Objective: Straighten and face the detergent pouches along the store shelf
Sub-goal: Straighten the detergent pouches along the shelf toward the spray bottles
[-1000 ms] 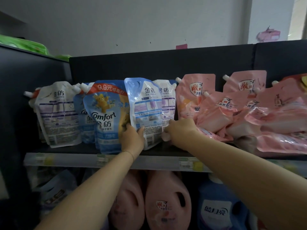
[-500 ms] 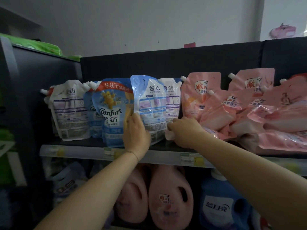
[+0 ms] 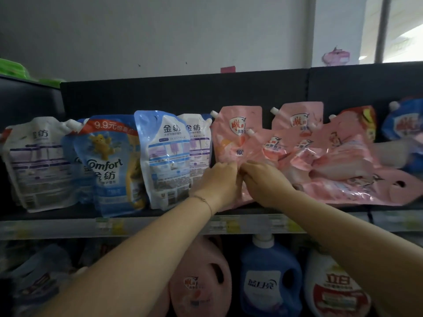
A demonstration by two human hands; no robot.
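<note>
Fingers of two hands — left hand [image 3: 220, 182] and right hand [image 3: 263, 183] — grip one pink pouch [image 3: 230, 145].

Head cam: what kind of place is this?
Most likely a shop's laundry aisle: price tags line the shelf edge, the Comfort pouch carries a 9.9 yuan offer, and detergent jugs fill the shelf below.

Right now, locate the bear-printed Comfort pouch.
Head view, left on the shelf: the Comfort pouch stands between a white pouch and a blue-topped pouch.

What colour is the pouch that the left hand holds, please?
The pouch is pink; head view.
</note>
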